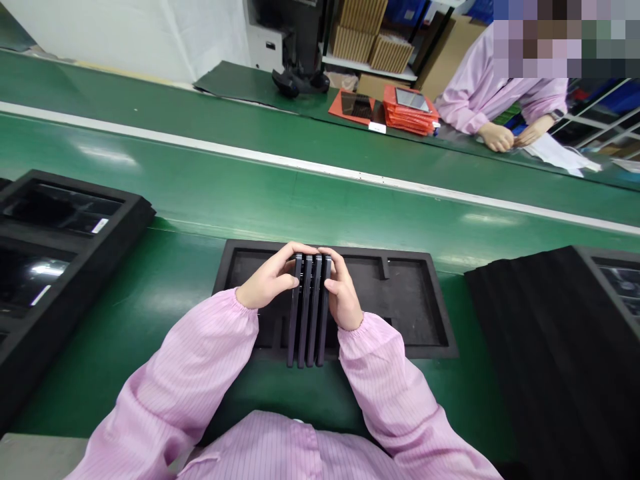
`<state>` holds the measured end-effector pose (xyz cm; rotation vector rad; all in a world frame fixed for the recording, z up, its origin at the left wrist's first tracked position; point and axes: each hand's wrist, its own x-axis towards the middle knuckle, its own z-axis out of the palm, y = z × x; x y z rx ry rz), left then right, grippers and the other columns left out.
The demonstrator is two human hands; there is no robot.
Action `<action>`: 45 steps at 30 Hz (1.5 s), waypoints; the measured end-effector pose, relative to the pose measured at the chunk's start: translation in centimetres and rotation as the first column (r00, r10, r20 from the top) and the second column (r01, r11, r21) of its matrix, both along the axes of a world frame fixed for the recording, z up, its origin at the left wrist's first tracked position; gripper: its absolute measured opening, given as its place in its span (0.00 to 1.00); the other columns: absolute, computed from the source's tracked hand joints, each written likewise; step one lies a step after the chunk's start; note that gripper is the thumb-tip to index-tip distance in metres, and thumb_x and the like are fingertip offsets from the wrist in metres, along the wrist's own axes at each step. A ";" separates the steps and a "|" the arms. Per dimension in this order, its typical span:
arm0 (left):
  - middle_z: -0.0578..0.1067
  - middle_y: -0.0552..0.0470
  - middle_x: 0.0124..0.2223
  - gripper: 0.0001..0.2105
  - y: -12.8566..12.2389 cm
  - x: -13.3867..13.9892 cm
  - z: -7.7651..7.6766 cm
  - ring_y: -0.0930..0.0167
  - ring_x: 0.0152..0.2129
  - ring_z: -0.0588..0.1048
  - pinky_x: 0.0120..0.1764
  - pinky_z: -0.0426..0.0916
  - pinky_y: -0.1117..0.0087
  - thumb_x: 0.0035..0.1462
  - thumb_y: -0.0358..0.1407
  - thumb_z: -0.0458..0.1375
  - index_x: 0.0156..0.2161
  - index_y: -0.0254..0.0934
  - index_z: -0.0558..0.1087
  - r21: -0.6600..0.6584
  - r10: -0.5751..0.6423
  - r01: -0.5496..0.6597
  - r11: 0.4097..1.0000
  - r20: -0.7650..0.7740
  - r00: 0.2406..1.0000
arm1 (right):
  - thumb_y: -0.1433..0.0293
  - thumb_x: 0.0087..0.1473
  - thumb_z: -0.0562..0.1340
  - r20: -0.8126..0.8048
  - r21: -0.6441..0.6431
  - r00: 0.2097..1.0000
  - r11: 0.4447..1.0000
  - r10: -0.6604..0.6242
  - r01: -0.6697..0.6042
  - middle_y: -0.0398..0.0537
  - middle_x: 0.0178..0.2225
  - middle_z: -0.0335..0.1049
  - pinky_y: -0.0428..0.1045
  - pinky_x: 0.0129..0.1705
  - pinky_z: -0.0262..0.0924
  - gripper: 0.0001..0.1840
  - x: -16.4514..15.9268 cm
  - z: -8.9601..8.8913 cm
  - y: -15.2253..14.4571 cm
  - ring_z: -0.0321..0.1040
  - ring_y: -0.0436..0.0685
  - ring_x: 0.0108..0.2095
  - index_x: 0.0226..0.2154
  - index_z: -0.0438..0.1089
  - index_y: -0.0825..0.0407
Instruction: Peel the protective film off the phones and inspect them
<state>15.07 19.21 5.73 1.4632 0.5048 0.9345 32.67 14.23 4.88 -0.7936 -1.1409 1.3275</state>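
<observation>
Several dark, slim smartphones [309,320] stand on edge side by side between my hands, seen from their narrow sides. My left hand [273,277] is closed on the left of the row, its thumb on the outer phone and its fingers over the far end. From the right, my right hand [343,290] grips the same row, thumb on the near side. Directly under them lies a black foam tray [410,300] with shallow recesses. Parts of the tray are covered by my hands and the phones.
At the left, a black foam tray [125,213] holds glossy dark screens with white labels. A stack of black foam trays [535,333] rises at the right. Across the green bench, a co-worker's hands [505,137] are near red sleeves [407,120] and white paper.
</observation>
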 end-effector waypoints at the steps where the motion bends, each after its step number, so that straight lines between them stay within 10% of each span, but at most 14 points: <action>1: 0.69 0.49 0.56 0.24 0.0 -0.1 0.0 0.62 0.52 0.69 0.56 0.64 0.58 0.50 0.31 0.57 0.54 0.44 0.67 0.001 -0.027 0.027 1.000 -0.004 1.000 | 0.65 0.52 0.60 0.005 -0.009 1.000 1.000 0.015 -0.015 0.45 0.58 0.65 0.60 0.64 0.54 0.29 0.1 0.0 -0.2 0.62 0.62 0.59 0.58 0.62 0.43; 7: 0.62 0.41 0.62 0.33 -0.1 -0.4 0.5 0.55 0.59 0.66 0.62 0.59 0.50 0.50 0.37 0.63 0.61 0.40 0.58 0.050 -0.135 0.139 0.989 -0.068 0.988 | 0.63 0.52 0.66 0.087 -0.053 0.991 0.994 0.099 -0.095 0.46 0.64 0.58 0.59 0.66 0.53 0.46 0.5 -0.2 -1.1 0.56 0.62 0.65 0.67 0.46 0.41; 27: 0.59 0.40 0.60 0.36 -1.0 0.1 1.1 0.55 0.58 0.63 0.60 0.60 0.47 0.44 0.32 0.62 0.59 0.42 0.53 0.233 0.045 0.016 0.972 -0.251 0.967 | 0.59 0.48 0.68 0.144 -0.026 0.981 0.992 0.130 -0.127 0.53 0.63 0.57 0.62 0.68 0.48 0.49 0.5 1.1 -1.1 0.54 0.64 0.65 0.66 0.44 0.44; 45: 0.58 0.41 0.64 0.37 -0.3 -0.9 0.5 0.55 0.60 0.62 0.63 0.56 0.47 0.51 0.40 0.65 0.63 0.45 0.54 0.156 -0.158 0.175 0.972 -0.114 0.981 | 0.61 0.46 0.64 0.027 -0.076 0.985 0.982 0.173 -0.170 0.47 0.65 0.55 0.61 0.66 0.51 0.51 0.6 0.4 -1.2 0.55 0.64 0.65 0.68 0.44 0.43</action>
